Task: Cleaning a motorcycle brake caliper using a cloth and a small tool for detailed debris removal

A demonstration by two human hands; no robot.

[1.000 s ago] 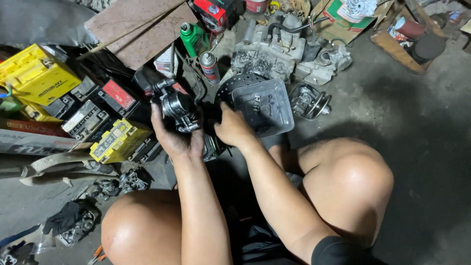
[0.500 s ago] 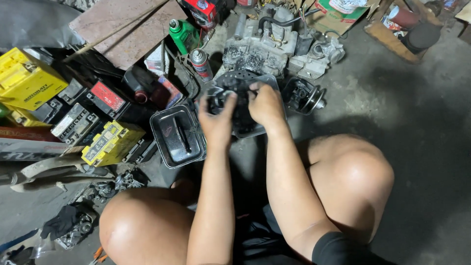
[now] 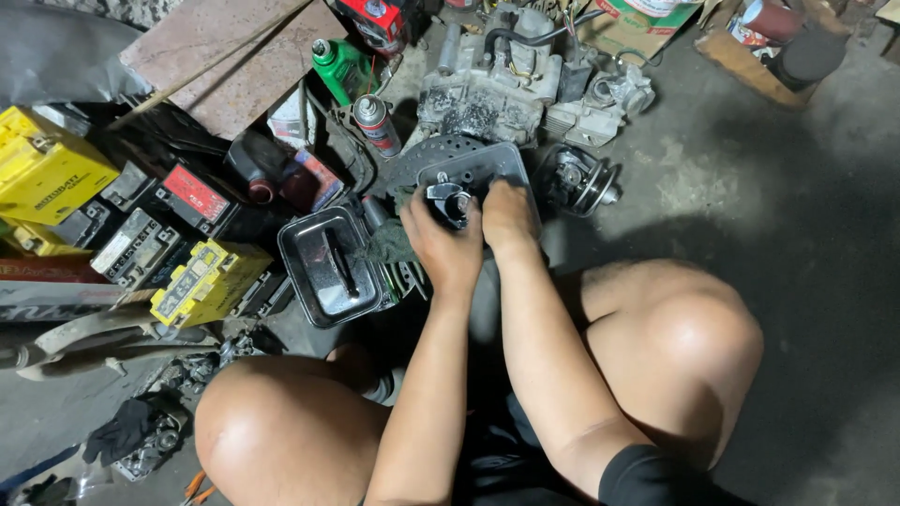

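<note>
A person squats on the concrete floor (image 3: 806, 234) with both hands over a small dark metal engine part (image 3: 448, 202), which sits just above the near rim of a grey plastic tray (image 3: 487, 161). The left hand (image 3: 439, 245) wraps the part from below and behind, fingers curled and clamped on it, a dirty green rag (image 3: 389, 245) bunched against the same palm. The right hand (image 3: 506, 217) lies beside it on the right, fingers bent down and together; they seem to press on the part or the tray edge, though the knuckles hide the tips and I cannot tell which. As far as the work can be judged, it is in the middle: the part is lifted and held clear of everything else, but it looks grimy and is joined to nothing, and the disassembled engine block (image 3: 487, 94) beyond the tray lies open with a round clutch-like assembly (image 3: 574, 180) loose at its right. A black metal pan (image 3: 330, 264) with a tool lying in it sits just left of the hands. Further left are stacked batteries, one in a yellow box (image 3: 208, 279), and behind stand a green oil bottle (image 3: 339, 67) and a spray can (image 3: 377, 124).
</note>
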